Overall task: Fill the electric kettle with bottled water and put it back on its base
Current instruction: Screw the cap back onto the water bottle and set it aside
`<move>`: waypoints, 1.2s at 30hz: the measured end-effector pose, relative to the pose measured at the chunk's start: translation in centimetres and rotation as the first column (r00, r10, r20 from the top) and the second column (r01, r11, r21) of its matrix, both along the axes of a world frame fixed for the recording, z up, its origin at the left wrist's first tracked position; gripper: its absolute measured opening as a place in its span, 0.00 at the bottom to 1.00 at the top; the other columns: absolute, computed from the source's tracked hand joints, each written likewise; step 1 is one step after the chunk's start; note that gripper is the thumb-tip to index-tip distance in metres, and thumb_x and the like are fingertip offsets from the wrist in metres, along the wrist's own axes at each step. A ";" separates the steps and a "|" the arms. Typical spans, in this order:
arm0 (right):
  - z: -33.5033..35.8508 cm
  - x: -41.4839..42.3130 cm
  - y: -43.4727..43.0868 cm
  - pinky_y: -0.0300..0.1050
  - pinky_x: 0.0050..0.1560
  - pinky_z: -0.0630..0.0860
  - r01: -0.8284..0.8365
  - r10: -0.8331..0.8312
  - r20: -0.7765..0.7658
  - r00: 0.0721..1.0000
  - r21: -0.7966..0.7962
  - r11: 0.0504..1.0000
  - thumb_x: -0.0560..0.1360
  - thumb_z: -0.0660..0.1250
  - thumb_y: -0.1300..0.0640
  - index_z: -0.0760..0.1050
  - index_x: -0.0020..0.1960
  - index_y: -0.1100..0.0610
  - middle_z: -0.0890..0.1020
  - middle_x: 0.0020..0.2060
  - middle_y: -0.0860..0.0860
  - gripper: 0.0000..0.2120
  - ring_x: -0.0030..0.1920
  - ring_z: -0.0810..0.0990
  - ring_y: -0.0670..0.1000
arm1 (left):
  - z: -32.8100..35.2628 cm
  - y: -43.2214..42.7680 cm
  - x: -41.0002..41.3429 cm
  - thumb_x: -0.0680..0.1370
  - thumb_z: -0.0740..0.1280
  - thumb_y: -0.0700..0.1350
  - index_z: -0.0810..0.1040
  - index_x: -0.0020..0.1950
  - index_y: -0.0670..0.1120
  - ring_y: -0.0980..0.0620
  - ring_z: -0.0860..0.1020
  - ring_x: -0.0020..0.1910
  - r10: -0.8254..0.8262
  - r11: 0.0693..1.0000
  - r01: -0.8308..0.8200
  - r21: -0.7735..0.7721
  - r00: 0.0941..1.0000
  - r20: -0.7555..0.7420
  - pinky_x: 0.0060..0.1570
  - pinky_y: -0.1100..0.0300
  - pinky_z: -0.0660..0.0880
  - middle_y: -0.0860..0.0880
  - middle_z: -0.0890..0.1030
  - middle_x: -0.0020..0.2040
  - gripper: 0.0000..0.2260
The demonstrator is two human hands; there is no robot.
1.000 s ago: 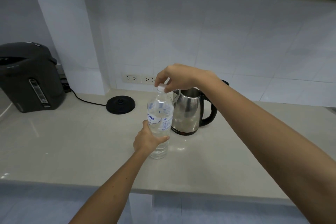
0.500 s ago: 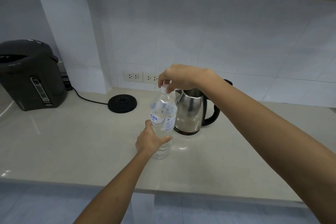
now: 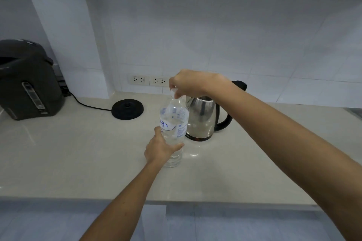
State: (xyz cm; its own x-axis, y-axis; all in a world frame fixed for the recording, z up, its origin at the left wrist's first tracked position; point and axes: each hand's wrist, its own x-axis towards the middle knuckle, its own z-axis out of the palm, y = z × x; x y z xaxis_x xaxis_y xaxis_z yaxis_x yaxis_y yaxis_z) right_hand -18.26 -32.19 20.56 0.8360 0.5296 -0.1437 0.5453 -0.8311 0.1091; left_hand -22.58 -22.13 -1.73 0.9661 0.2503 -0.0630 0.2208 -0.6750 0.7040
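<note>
- Fingers of the left hand (image 3: 159, 149) wrap around the lower half of the water bottle (image 3: 174, 131), clamped on it just below the label, thumb on the left side and fingertips showing on the right.
- Fingers of the right hand (image 3: 189, 84) pinch the white cap (image 3: 174, 92) at the top of the bottle, closed tight around it; whether the cap is loose on the neck cannot be told.
- At the far left of the bench (image 3: 68, 152) stands a dark water boiler (image 3: 29, 82), with a black cord (image 3: 88, 104) running from behind it to the round black base (image 3: 127, 109).
- 2 wall sockets (image 3: 148, 80) sit in the white tiled wall above the base.
- The base is bare, well to the left of the bottle and apart from it.
- The bottle stands upright on the bench, clear, with a white and blue label, and appears nearly full of water.
- Just behind and right of the bottle stands the steel kettle (image 3: 203, 117), upright on the bench, off its base, its black handle (image 3: 225, 123) pointing right.
- The right forearm crosses above the kettle's top, hiding most of its opening.
</note>
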 end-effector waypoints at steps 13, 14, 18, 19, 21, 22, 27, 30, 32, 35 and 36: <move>0.9 -1.1 -0.9 0.43 0.47 0.70 0.012 -0.010 -0.020 1.000 0.100 0.995 0.75 0.71 0.55 0.78 0.60 0.53 0.78 0.48 0.50 0.14 0.49 0.75 0.51 | -0.4 0.2 -0.1 0.64 0.76 0.62 0.64 0.62 0.49 0.44 0.79 0.53 -0.041 0.999 0.041 -0.006 0.998 0.037 0.45 0.53 0.75 0.50 0.80 0.55 0.35; 1.0 -1.1 -1.0 0.42 0.47 0.69 -0.001 0.003 -0.018 1.000 0.096 0.995 0.74 0.72 0.56 0.79 0.60 0.52 0.77 0.46 0.48 0.15 0.49 0.75 0.50 | -0.5 0.3 0.0 0.64 0.76 0.62 0.64 0.62 0.49 0.44 0.79 0.53 -0.048 0.999 0.048 -0.005 0.998 0.039 0.46 0.53 0.76 0.50 0.80 0.55 0.35; 1.4 -1.1 -0.9 0.37 0.40 0.68 -0.074 0.074 0.003 0.997 0.055 0.996 0.71 0.73 0.63 0.80 0.58 0.50 0.82 0.46 0.50 0.17 0.47 0.76 0.49 | -0.6 0.7 0.4 0.63 0.76 0.62 0.64 0.63 0.50 0.45 0.79 0.54 -0.094 0.995 0.095 -0.011 0.995 0.031 0.48 0.52 0.77 0.51 0.80 0.56 0.36; 1.6 -1.1 -0.8 0.36 0.38 0.68 -0.076 0.076 0.006 0.997 0.047 0.996 0.71 0.73 0.63 0.80 0.59 0.50 0.82 0.45 0.51 0.18 0.46 0.75 0.49 | -0.5 0.8 0.5 0.63 0.76 0.62 0.64 0.63 0.50 0.45 0.79 0.54 -0.105 0.994 0.105 -0.016 0.994 0.024 0.48 0.52 0.77 0.51 0.79 0.56 0.36; 1.7 -1.1 -0.2 0.38 0.41 0.68 -0.053 0.053 0.010 0.999 0.003 0.999 0.73 0.72 0.60 0.79 0.61 0.51 0.78 0.45 0.49 0.17 0.46 0.74 0.49 | -0.3 1.0 0.6 0.63 0.76 0.62 0.63 0.63 0.50 0.45 0.79 0.54 -0.118 0.993 0.118 -0.019 0.993 0.003 0.47 0.54 0.76 0.51 0.79 0.56 0.36; 1.7 -1.1 0.1 0.40 0.43 0.69 -0.029 0.030 0.010 1.000 -0.030 0.999 0.74 0.71 0.57 0.78 0.62 0.53 0.77 0.46 0.49 0.16 0.47 0.73 0.49 | -0.2 1.0 0.6 0.64 0.76 0.62 0.63 0.63 0.50 0.45 0.79 0.54 -0.124 0.992 0.124 -0.016 0.992 -0.007 0.46 0.54 0.75 0.50 0.79 0.56 0.36; 0.4 -1.0 1.4 0.44 0.38 0.69 0.104 -0.099 0.036 0.994 -0.170 0.980 0.80 0.61 0.50 0.76 0.61 0.62 0.79 0.53 0.57 0.18 0.48 0.76 0.56 | -0.3 1.1 0.8 0.64 0.75 0.63 0.63 0.64 0.50 0.45 0.79 0.54 -0.117 0.993 0.117 -0.011 0.993 -0.001 0.44 0.56 0.73 0.50 0.80 0.55 0.36; -0.4 -1.5 1.7 0.45 0.46 0.69 0.195 -0.181 0.105 0.978 -0.139 0.971 0.83 0.54 0.51 0.73 0.67 0.60 0.77 0.52 0.56 0.19 0.55 0.76 0.59 | -0.5 1.0 0.8 0.64 0.75 0.64 0.63 0.64 0.51 0.45 0.79 0.54 -0.113 0.994 0.113 -0.002 0.994 0.007 0.45 0.56 0.73 0.50 0.80 0.55 0.37; -1.9 -1.5 2.0 0.43 0.41 0.70 0.235 -0.197 0.221 0.955 -0.162 0.958 0.84 0.51 0.54 0.72 0.67 0.58 0.76 0.47 0.55 0.18 0.52 0.77 0.58 | -0.5 1.0 0.8 0.63 0.74 0.64 0.63 0.64 0.51 0.46 0.79 0.54 -0.109 0.994 0.109 -0.005 0.994 0.012 0.46 0.55 0.74 0.50 0.80 0.55 0.37; -3.1 -1.6 2.4 0.41 0.30 0.61 0.391 -0.345 0.341 0.874 -0.074 0.917 0.84 0.48 0.49 0.73 0.38 0.60 0.68 0.32 0.51 0.25 0.31 0.69 0.51 | -0.4 0.9 0.9 0.63 0.74 0.65 0.63 0.64 0.51 0.46 0.79 0.54 -0.109 0.994 0.109 -0.010 0.994 0.008 0.47 0.54 0.75 0.51 0.79 0.56 0.37; -3.2 -1.5 2.5 0.40 0.29 0.58 0.418 -0.381 0.356 0.853 -0.032 0.908 0.83 0.48 0.49 0.67 0.33 0.59 0.67 0.31 0.51 0.25 0.29 0.65 0.50 | -0.4 0.9 0.9 0.63 0.75 0.64 0.63 0.65 0.51 0.46 0.79 0.55 -0.113 0.994 0.113 -0.009 0.994 0.002 0.47 0.54 0.74 0.51 0.79 0.57 0.38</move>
State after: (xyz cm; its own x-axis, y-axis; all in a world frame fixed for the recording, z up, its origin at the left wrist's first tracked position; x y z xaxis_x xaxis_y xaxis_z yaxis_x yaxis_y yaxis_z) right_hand -19.78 -29.66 17.36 0.9797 0.1370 0.1461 0.0837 -0.9427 0.3229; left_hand -21.65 -21.22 -2.10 0.9883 0.1389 -0.0632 0.1423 -0.6894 0.7103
